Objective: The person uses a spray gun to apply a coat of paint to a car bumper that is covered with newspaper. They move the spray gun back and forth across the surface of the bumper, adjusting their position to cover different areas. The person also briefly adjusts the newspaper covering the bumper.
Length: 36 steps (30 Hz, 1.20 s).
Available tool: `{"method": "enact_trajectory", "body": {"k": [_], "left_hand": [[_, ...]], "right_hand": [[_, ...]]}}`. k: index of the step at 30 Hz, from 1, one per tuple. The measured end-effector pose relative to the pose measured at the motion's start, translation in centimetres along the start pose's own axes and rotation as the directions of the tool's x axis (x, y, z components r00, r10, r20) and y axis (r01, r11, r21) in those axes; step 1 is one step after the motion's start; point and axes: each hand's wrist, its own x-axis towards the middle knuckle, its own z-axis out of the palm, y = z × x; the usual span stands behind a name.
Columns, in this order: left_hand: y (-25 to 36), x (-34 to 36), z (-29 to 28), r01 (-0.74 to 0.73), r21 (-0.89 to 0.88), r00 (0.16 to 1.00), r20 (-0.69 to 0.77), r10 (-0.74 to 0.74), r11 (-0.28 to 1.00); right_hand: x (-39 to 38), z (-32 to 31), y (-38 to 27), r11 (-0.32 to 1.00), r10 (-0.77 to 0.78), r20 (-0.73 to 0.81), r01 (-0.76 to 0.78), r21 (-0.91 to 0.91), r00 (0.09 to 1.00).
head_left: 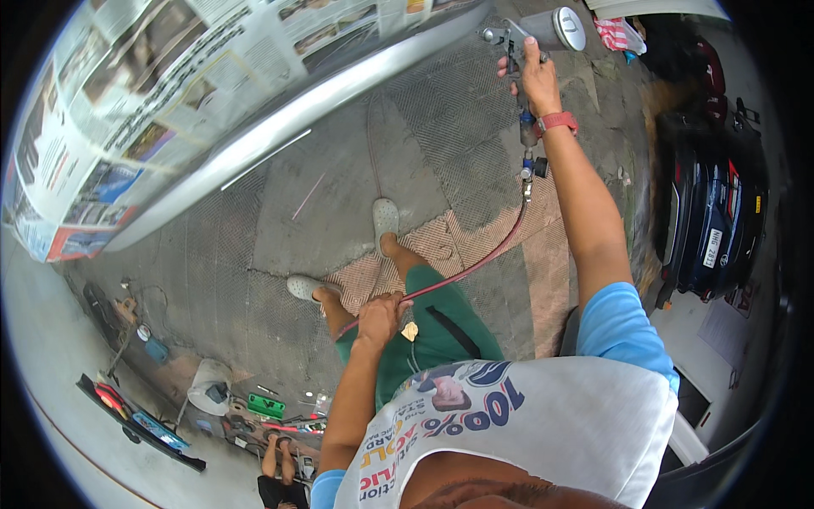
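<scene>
My right hand (538, 83) is raised at the upper right, its fingers wrapped round the handle of a paint spray gun (512, 36). A grey metal cup (549, 32) with a pale round lid is attached to the gun. Below the handle hang a blue fitting and a small regulator with a black gauge (541, 167). From there a red air hose (475, 267) curves down to my left hand (381, 320), which is closed on it beside my thigh. Left of the gun runs a long silver vehicle panel (280, 123), apart from it, with newspaper masking (195, 102) above.
The floor has worn, patterned tiles (500, 127). At the right stands a dark car (716, 204). Tools, a green case (266, 405) and a whitish container (209, 386) lie at the lower left, near another person's legs (280, 458). A red-and-white bag (612, 36) sits beyond the cup.
</scene>
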Motion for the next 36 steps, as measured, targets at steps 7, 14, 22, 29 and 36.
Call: {"method": "enact_trajectory", "body": {"k": [7,14,22,29,36], "left_hand": [[0.9,6.9,-0.4,0.002,-0.088,1.0,-0.009,-0.003,0.996],[-1.1,9.2,-1.9,0.072,-0.114,0.99,-0.112,-0.085,0.991],[-7.4,1.1,-0.7,0.031,-0.075,0.996,-0.076,-0.037,0.997],[-18.7,-13.8,-0.6,0.145,-0.136,0.977,-0.136,-0.164,0.98],[-34.5,-30.1,1.2,0.339,-0.265,0.895,-0.204,-0.396,0.903]], "right_hand": [[10.9,-5.9,3.4,0.998,0.004,-0.173,0.006,0.055,0.985],[16.8,-6.2,5.6,0.985,-0.057,-0.452,-0.022,-0.169,0.89],[3.5,2.5,2.8,0.977,-0.005,-0.201,-0.038,-0.208,0.98],[-14.3,17.2,-4.8,0.991,-0.012,0.023,0.015,-0.132,1.0],[-29.6,37.2,-11.2,0.991,-0.057,0.183,0.077,-0.106,0.981]]}}
